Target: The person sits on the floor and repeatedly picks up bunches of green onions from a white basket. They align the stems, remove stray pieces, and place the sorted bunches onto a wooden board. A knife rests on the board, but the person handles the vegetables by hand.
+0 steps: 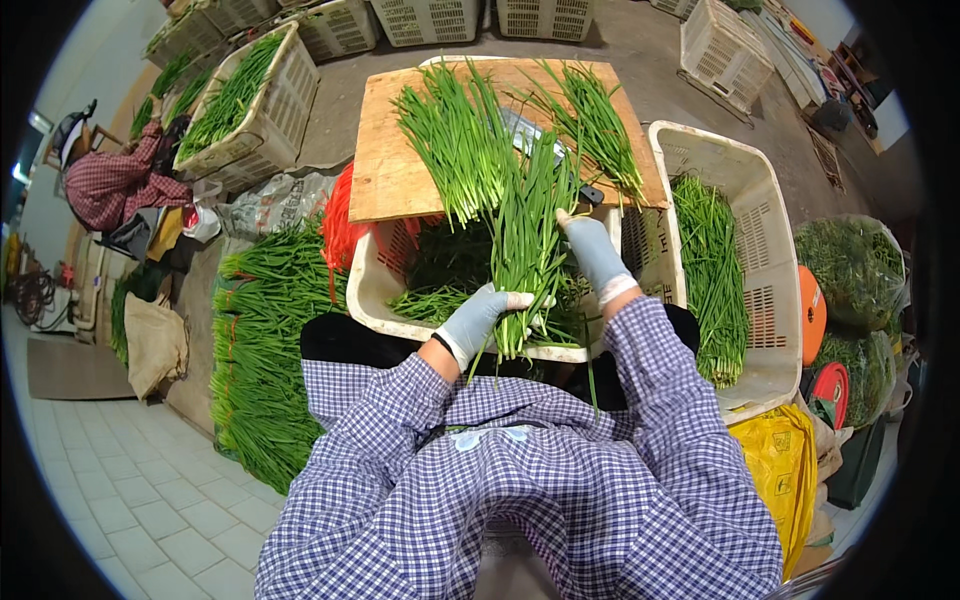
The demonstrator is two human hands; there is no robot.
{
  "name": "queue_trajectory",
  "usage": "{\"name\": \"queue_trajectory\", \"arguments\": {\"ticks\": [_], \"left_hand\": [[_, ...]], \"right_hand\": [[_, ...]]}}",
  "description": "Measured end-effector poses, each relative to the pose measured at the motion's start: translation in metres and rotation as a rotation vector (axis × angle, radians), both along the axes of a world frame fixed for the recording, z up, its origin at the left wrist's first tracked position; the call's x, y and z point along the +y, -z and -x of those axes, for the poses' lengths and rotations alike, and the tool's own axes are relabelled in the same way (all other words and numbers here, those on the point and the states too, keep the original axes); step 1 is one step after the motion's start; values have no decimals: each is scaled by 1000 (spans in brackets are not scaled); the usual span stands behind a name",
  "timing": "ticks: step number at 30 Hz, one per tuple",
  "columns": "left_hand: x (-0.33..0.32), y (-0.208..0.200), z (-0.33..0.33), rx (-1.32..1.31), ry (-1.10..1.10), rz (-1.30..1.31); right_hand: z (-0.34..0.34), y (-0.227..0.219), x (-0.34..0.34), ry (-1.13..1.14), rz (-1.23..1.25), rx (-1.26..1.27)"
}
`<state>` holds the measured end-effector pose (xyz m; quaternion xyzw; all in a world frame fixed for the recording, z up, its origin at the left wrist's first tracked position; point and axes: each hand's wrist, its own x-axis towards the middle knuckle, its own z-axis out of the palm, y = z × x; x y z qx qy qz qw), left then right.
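A bunch of long green chives point(527, 235) runs from my lap up onto a wooden board point(385, 160). My left hand point(478, 315), in a pale grey glove, is shut around the bunch near its lower end. My right hand point(592, 250), gloved the same, rests against the right side of the bunch with its fingers pointing up along the stems. Two more chive piles lie on the board, a thick one point(455, 130) at the left and a thinner one point(598, 125) at the right. The board lies across a white plastic crate point(372, 300) that holds chive trimmings.
A second white crate point(775, 250) with chives stands at my right. Bundled chives point(265, 350) are heaped on the floor at my left. A person in a red checked shirt point(115, 185) sits far left beside more crates point(265, 100). Bags of greens point(850, 265) and a yellow bag point(780, 465) lie right.
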<state>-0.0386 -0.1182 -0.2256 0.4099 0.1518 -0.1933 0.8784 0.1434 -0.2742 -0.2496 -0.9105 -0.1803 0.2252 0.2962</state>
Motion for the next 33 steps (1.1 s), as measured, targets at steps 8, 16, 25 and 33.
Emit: {"name": "queue_trajectory", "arguments": {"ticks": [8, 16, 25, 33], "left_hand": [[13, -8, 16, 59, -29, 18], [7, 10, 14, 72, -14, 177], [37, -7, 15, 77, -85, 230], [51, 2, 14, 3, -17, 29]], "right_hand": [[-27, -51, -43, 417, -139, -458], [-126, -20, -19, 328, 365, -352], [-16, -28, -50, 685, -621, 145], [75, 76, 5, 75, 345, 298]]}}
